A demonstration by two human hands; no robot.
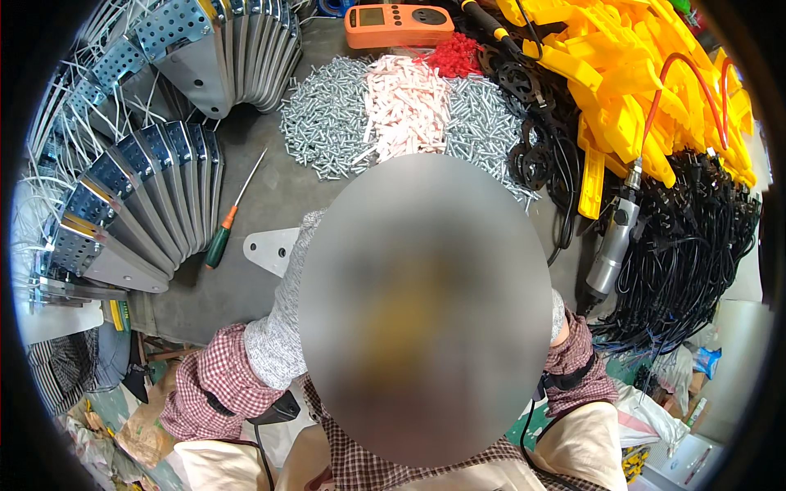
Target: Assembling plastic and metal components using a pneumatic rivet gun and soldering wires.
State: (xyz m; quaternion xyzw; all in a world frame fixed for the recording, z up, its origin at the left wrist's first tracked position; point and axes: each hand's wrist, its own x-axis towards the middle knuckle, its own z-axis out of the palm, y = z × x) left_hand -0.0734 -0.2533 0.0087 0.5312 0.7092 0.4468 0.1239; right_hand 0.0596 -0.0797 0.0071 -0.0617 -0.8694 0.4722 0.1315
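A large round blur covers the middle of the head view and hides both of my hands. My left forearm, in a grey knit sleeve with a red checked cuff cover, reaches into it from the lower left. On the right, my other forearm with its checked sleeve goes under the blur's edge. A flat grey metal plate with holes sticks out beside my left forearm, its other end hidden. A yellowish smear shows inside the blur, too vague to name.
Perforated metal brackets fan out at left, near a green-handled screwdriver. Silver screws, pale pink pieces and an orange meter lie behind. Yellow plastic parts, a power screwdriver and black cables crowd the right.
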